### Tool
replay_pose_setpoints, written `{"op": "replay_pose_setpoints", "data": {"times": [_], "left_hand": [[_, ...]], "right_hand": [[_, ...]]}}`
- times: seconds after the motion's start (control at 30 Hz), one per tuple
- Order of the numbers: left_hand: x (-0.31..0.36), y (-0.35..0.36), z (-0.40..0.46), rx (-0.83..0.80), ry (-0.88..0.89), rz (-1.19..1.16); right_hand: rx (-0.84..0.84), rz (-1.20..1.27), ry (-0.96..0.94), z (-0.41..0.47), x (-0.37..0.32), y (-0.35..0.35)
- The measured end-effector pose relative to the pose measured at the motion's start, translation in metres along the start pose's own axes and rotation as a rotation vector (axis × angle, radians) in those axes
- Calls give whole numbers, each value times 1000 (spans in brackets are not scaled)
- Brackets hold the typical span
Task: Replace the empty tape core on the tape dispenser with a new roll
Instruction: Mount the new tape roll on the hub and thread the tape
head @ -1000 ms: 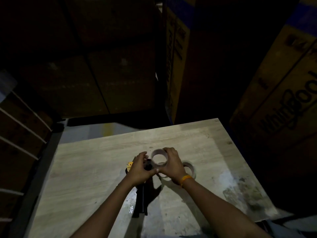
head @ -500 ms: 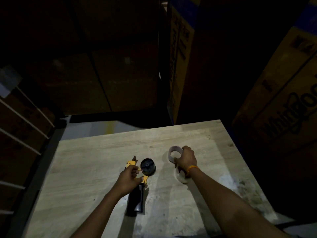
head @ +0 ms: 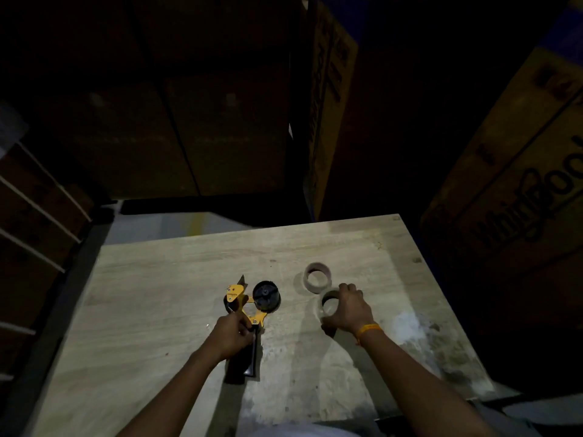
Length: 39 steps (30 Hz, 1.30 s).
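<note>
A yellow and black tape dispenser lies flat on the wooden table, its black hub bare. My left hand grips the dispenser at the top of its black handle. The empty brown tape core lies flat on the table right of the hub, with no hand on it. Just in front of the core lies a new tape roll, and my right hand is closed over its right side.
Large cardboard boxes stand close behind and to the right of the table. A dark rack with white bars rises on the left. Stains mark the table's near right corner.
My right hand pulled the empty core off the hub, set it down to the right, then moved onto the new roll. My left hand stayed on the dispenser.
</note>
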State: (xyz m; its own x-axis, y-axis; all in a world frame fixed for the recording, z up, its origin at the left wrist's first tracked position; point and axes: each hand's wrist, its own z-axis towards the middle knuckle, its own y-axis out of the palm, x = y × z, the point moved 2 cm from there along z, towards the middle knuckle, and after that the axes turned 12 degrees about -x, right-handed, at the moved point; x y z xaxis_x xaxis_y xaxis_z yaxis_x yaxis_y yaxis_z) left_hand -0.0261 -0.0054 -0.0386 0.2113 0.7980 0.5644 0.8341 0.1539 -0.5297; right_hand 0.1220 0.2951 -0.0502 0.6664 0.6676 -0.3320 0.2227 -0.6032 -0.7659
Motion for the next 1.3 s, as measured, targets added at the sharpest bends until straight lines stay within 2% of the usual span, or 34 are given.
{"op": "replay_pose_setpoints", "data": {"times": [0.27,0.43,0.57,0.77,1.1,1.3], "left_hand": [[-9,7,-6,-24,-5,11],[-20,10,-10,-21,-34,0],[-22,13,-13,-28,-51,-2],[-22,15,-17,-16,-65,-18],[-34,19,-22,-23,-67,-64],[-46,28,-21,-45,-46,14]], "right_hand": [[70,63,-27,-14,-3,2],[209,220,-253,-41,-12,5],[194,287,-451,-54,-40,-2],[147,180,-603,-45,-83,-5],[58,39,-492,-7,-148,-1],[-2,-59,-372,3,-168,5]]}}
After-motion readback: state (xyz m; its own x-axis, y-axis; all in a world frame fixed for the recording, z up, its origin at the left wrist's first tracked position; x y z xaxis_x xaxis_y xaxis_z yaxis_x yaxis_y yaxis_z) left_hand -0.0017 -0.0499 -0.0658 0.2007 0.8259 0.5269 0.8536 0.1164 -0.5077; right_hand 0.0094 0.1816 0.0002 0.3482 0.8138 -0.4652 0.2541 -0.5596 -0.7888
